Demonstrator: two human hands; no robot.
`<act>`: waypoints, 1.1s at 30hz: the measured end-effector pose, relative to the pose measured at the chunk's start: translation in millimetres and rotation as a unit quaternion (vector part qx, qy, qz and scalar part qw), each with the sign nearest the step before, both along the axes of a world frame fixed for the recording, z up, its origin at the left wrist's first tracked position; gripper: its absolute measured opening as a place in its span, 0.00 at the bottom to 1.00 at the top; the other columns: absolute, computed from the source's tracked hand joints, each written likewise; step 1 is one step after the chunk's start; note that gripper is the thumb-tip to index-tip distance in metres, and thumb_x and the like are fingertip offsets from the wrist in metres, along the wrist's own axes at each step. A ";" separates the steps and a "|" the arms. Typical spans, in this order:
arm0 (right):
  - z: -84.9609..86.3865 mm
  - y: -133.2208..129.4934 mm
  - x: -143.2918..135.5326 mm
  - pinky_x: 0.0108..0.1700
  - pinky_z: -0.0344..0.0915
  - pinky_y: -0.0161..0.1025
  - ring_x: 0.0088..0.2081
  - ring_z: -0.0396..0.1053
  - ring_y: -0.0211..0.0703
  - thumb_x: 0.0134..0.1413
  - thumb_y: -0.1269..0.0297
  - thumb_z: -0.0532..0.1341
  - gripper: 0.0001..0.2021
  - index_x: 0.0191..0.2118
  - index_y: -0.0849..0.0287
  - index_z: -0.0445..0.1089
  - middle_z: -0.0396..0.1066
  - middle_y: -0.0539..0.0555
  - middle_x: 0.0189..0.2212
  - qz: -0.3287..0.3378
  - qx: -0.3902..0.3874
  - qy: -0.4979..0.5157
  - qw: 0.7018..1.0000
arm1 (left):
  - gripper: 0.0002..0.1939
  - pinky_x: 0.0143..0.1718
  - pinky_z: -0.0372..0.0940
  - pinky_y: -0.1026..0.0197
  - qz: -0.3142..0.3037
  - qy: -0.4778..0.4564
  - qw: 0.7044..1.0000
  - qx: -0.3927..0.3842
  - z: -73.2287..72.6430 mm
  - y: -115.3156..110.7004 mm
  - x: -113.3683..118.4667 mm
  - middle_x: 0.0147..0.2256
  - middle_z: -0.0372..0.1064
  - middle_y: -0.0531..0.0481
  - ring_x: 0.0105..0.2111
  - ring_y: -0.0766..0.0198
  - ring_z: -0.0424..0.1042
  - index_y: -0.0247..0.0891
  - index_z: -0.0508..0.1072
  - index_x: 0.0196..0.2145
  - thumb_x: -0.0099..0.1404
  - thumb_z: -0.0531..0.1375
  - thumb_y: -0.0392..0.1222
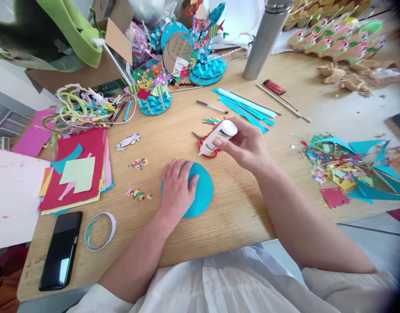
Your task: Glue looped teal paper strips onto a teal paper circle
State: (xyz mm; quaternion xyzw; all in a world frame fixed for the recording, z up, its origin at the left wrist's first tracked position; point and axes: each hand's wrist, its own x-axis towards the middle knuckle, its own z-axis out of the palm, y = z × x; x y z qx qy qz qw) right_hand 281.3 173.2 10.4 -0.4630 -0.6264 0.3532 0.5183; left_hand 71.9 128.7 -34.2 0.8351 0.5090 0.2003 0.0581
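My left hand (177,191) lies flat on a blue paper circle (203,191), fingers stretched out and covering its left part. In my right hand (250,145) is a white glue bottle (216,138), tilted with its pointed nozzle down and to the left, above the circle's far edge. Red-handled scissors (209,154) lie on the table just behind the bottle, partly hidden by it. Thin coloured paper strips (210,121) lie beyond. To the left are two small heaps of colourful paper bits (138,164) and a cut-out paper penguin-like figure (128,142).
Blue strips (243,106), a pen (212,107) and wooden sticks (282,102) lie farther back, near a steel flask (266,41). Paper scraps (341,163) spread at right. Coloured sheets (79,195), a phone (61,250) and a tape roll (100,231) are at left. Decorated blue crafts (154,102) stand behind.
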 end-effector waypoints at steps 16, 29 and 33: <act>2.8 0.6 5.4 0.37 0.69 0.48 0.38 0.69 0.49 0.52 0.38 0.61 0.23 0.43 0.52 0.68 0.67 0.55 0.34 -0.053 0.042 0.029 0.997 | 0.29 0.63 0.39 0.26 -0.022 0.086 0.996 -0.026 31.6 24.8 -4.8 0.71 0.36 0.40 0.70 0.45 0.32 0.45 0.45 0.70 0.75 0.44 0.48; -7.5 10.1 15.4 0.36 0.71 0.45 0.38 0.72 0.47 0.52 0.39 0.62 0.22 0.41 0.52 0.69 0.71 0.54 0.34 -0.122 0.089 0.097 0.984 | 0.28 0.65 0.42 0.31 -0.047 0.137 0.986 -0.084 4.8 35.3 8.1 0.71 0.37 0.45 0.70 0.45 0.36 0.47 0.46 0.70 0.75 0.43 0.51; -11.1 13.1 14.9 0.34 0.71 0.43 0.35 0.72 0.45 0.51 0.43 0.65 0.19 0.37 0.53 0.70 0.69 0.51 0.30 -0.124 0.121 0.123 0.977 | 0.28 0.64 0.40 0.29 0.005 0.116 0.989 -0.096 23.6 42.9 6.7 0.71 0.31 0.46 0.70 0.47 0.30 0.46 0.41 0.70 0.76 0.38 0.50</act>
